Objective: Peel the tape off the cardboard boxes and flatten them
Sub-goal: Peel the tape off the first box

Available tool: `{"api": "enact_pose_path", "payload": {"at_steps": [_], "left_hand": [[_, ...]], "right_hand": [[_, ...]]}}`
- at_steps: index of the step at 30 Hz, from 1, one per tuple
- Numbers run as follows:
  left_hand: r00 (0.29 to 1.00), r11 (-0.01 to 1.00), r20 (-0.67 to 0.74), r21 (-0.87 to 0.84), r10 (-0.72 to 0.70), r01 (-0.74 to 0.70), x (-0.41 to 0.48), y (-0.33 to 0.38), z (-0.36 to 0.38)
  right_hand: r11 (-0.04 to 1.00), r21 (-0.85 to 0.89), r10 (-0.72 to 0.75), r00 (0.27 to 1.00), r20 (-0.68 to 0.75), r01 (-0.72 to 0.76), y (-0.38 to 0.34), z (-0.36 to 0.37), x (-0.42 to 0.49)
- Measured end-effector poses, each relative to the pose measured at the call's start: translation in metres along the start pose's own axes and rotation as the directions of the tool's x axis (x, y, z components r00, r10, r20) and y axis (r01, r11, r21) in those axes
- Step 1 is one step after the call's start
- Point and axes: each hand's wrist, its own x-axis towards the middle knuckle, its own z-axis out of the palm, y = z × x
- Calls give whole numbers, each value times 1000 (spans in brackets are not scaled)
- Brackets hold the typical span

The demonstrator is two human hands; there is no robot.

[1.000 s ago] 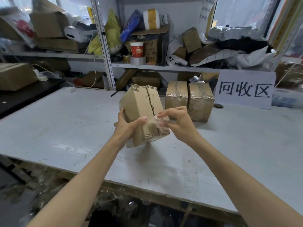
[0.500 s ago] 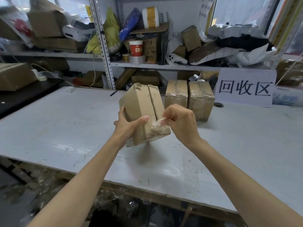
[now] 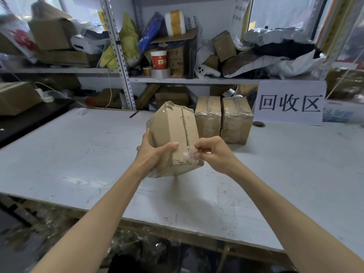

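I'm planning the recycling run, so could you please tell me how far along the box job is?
Done: nothing lies flattened in view. In hand: the left hand holds one box while the right hand pinches clear tape at its seam. Left: flattening it, plus two taped boxes behind.

Cardboard box [image 3: 173, 131] tilted in mid-air, clear tape [image 3: 187, 154] scrunched at its seam, two taped boxes [image 3: 208, 117] upright behind.
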Motion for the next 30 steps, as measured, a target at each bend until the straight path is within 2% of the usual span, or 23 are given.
{"api": "enact_pose_path", "payload": {"at_steps": [4, 7, 9, 11, 13, 16, 18, 20, 23, 26, 28, 30], "left_hand": [[999, 999, -32, -14, 37, -37, -3, 8, 8], [993, 993, -31, 27, 117, -116, -8, 15, 20], [988, 988, -47, 50, 146, -144, -11, 18, 27], [988, 989, -73, 62, 138, -134, -13, 20, 31], [989, 989, -77, 83, 125, -118, -14, 22, 33], [989, 989, -82, 89, 124, -116, -18, 21, 39], [986, 989, -102, 75, 132, -125, -20, 19, 42], [986, 991, -111, 66, 121, -114, -21, 16, 43], [991, 996, -121, 85, 50, -40, -20, 11, 40], [989, 992, -137, 125, 48, -30, -20, 9, 42], [986, 993, -156, 114, 53, -35, -20, 9, 44], [984, 996, -172, 78, 54, -41, -18, 9, 42]], "right_hand": [[999, -38, 7, 1000, -15, -7, -5, -11, -1], [999, -36, 39, 990, 135, -35, -13, -20, -3], [997, -62, 48, 986, 160, -39, -15, -25, -4], [998, -61, 34, 999, 42, -32, -11, -29, -6], [998, -56, 4, 985, -174, -14, -5, -28, -10], [992, -120, -85, 891, -447, 35, -1, -18, -16], [971, -219, -192, 844, -500, 92, -3, -11, -17], [960, -249, -229, 875, -427, 130, -5, -8, -18], [948, -297, -181, 961, -207, 115, 1, -7, -21], [870, -456, -313, 924, -221, 186, 5, -1, -20], [794, -554, -406, 896, -179, 249, 4, 1, -18], [768, -577, -433, 889, -149, 277, 4, 5, -19]]}}
